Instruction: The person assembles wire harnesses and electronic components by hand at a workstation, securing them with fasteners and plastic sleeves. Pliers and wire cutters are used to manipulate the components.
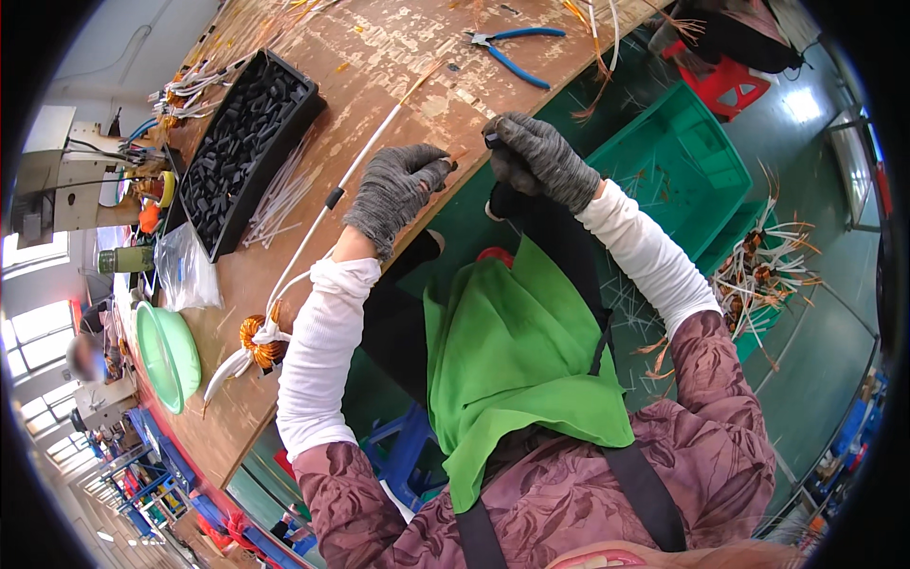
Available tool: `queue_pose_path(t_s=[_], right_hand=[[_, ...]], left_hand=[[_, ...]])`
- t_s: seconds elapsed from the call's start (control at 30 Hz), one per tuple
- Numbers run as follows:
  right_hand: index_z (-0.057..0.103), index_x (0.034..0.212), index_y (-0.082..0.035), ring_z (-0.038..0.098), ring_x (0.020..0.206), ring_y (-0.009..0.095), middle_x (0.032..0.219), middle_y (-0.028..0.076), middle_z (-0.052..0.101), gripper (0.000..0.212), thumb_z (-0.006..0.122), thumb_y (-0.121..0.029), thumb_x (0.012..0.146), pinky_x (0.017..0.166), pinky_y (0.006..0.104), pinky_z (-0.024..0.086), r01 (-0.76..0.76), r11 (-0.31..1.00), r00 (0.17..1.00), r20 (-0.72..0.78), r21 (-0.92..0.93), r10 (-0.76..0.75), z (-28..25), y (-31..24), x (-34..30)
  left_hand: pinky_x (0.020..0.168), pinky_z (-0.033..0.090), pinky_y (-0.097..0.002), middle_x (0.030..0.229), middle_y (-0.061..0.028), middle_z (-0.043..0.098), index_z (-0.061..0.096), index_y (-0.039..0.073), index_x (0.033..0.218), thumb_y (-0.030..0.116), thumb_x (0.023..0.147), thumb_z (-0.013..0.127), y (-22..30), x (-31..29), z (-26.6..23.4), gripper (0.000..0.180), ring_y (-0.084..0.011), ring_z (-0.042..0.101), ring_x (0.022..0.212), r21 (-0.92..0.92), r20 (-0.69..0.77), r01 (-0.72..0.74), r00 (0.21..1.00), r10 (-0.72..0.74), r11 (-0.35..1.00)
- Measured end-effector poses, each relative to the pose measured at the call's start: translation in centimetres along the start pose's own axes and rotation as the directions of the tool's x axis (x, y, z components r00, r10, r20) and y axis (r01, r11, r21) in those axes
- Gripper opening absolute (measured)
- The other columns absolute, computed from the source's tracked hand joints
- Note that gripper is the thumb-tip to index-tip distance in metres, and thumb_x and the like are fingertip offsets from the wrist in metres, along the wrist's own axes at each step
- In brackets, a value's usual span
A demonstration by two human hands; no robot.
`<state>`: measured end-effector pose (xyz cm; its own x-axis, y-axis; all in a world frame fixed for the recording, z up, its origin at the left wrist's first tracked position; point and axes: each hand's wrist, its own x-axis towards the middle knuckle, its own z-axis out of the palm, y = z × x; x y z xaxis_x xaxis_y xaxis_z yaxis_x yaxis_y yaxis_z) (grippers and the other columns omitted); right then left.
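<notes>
Both my hands wear grey knit gloves. My left hand (396,192) is closed at the table's front edge, pinching a wire lead whose bare copper end (460,155) sticks out past the fingertips. To its right my right hand (542,159) is closed around a small black sleeve (492,139), a short gap from that copper end. On the table lies an orange copper-wound ring coil (263,341) with white-sleeved leads. One white lead (365,150) runs past my left hand, carrying a black sleeve (334,197), and ends in bare copper. My left hand covers part of the other lead.
A black tray (311,100) full of small black sleeves stands left, beside loose white tubes (278,204). Blue-handled pliers (518,55) lie at the far edge. Further left is a light green basin (194,365). Green crates (668,156) and bundled wired coils (763,270) sit to the right.
</notes>
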<state>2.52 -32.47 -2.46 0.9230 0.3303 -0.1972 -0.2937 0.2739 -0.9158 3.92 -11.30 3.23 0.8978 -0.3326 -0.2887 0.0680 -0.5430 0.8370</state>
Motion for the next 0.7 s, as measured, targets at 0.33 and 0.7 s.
queue_pose_path(t_s=[0.33,0.7], right_hand=[[0.054,0.098,-0.008,0.038,0.04,0.005,0.066,0.004,0.058,0.026,0.046,-0.032,0.092,0.038,0.0189,0.029,0.156,0.984,0.987,0.051,-0.083,-0.152,1.6,0.2,0.6],[0.054,0.099,-0.005,0.042,0.041,0.005,0.064,0.003,0.059,0.029,0.051,-0.032,0.09,0.038,0.0194,0.033,0.083,0.995,0.994,0.075,-0.053,-0.079,3.2,0.3,1.1]], left_hand=[[0.057,0.044,-0.0223,0.079,-0.0035,0.064,0.065,-0.001,0.099,0.017,0.08,0.063,-0.7,0.3,-0.2,0.026,-0.0077,0.053,0.064,0.028,0.024,-0.03,0.999,0.03,0.999],[0.061,0.045,-0.0232,0.079,-0.0038,0.064,0.065,-0.001,0.098,0.018,0.08,0.064,-0.4,0.2,-0.2,0.027,-0.0083,0.054,0.067,0.069,0.027,-0.017,1.0,0.015,0.997]])
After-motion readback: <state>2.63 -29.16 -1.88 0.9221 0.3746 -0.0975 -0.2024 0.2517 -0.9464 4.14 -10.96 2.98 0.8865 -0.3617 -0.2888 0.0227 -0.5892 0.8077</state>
